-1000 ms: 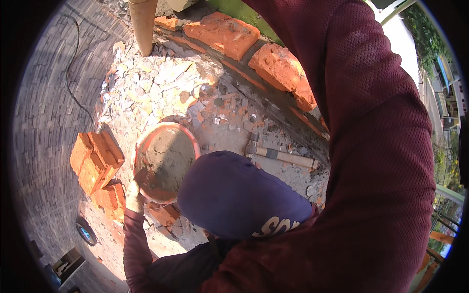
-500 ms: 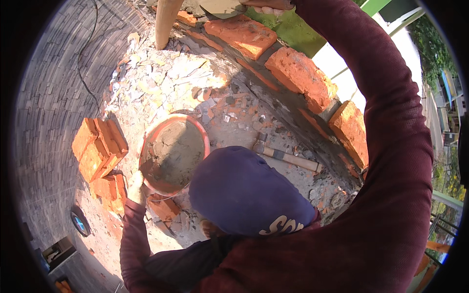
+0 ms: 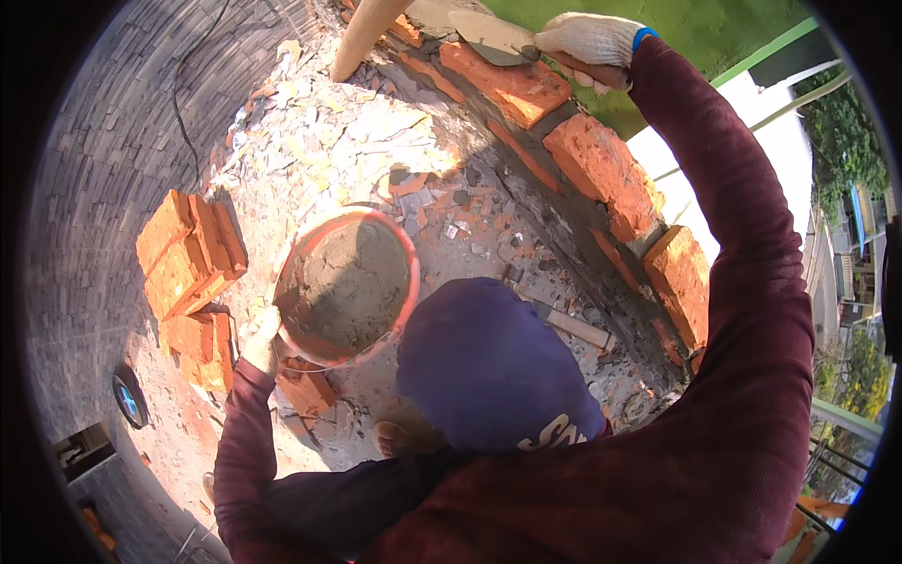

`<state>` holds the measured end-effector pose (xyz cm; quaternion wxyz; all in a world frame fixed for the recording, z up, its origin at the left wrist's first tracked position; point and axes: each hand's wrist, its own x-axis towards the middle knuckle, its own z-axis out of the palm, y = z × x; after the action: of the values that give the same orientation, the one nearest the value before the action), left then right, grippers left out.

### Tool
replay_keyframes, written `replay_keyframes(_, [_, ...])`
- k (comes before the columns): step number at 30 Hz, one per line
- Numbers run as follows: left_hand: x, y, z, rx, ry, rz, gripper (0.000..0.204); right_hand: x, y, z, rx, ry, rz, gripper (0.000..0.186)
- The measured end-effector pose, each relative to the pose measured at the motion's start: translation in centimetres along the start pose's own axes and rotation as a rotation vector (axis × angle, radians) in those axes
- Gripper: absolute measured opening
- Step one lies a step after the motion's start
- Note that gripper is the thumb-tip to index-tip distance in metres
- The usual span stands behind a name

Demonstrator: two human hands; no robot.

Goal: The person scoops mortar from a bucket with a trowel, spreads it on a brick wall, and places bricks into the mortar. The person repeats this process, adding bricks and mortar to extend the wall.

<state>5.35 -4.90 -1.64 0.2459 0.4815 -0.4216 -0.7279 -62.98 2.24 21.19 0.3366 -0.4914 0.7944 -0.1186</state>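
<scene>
The right hand (image 3: 592,49) (gloved) grasps one trowel (image 3: 493,39), long axis nearly crosswise, tip pointing left toward one post (image 3: 365,39); the blade is by the outer edge of the farthest of three large bricks (image 3: 606,174) on the wall; the left hand (image 3: 261,340) grips one bucket's (image 3: 414,273) left rim.

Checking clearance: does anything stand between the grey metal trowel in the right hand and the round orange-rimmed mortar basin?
In view, a rough orange brick and scattered rubble lie between trowel and basin; nothing upright visibly blocks.
</scene>
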Motion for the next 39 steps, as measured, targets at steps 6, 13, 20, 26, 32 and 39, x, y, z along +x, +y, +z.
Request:
replay_keyframes(6, [-0.7,0.3,1.2,0.057,-0.023,0.046,0.011,-5.0,-0.5,-0.6,-0.162,0.037,-0.160,0.032])
replay_keyframes(13, [-0.2,-0.8,5.1,-0.038,0.155,0.117,0.012,-7.1,-4.2,0.0,-0.292,-0.001,0.149,0.041])
replay_keyframes(20, [1.7,1.1,8.5,0.039,0.072,0.243,0.023,-13.2,-7.1,7.7,-0.716,0.015,-0.301,0.027])
replay_keyframes(26, [0.1,6.2,15.8,0.333,0.008,0.238,0.054,-11.1,-9.4,15.6,-0.961,-0.063,-0.564,0.019])
replay_keyframes(32, [-1.8,6.7,17.3,0.465,0.089,0.181,0.048,-8.2,-8.7,18.7,-1.108,-0.143,-0.597,0.017])
replay_keyframes(39, [-2.0,6.4,16.6,0.373,0.069,0.223,0.039,-7.3,-8.0,21.5,-0.706,-0.617,-0.504,0.014])
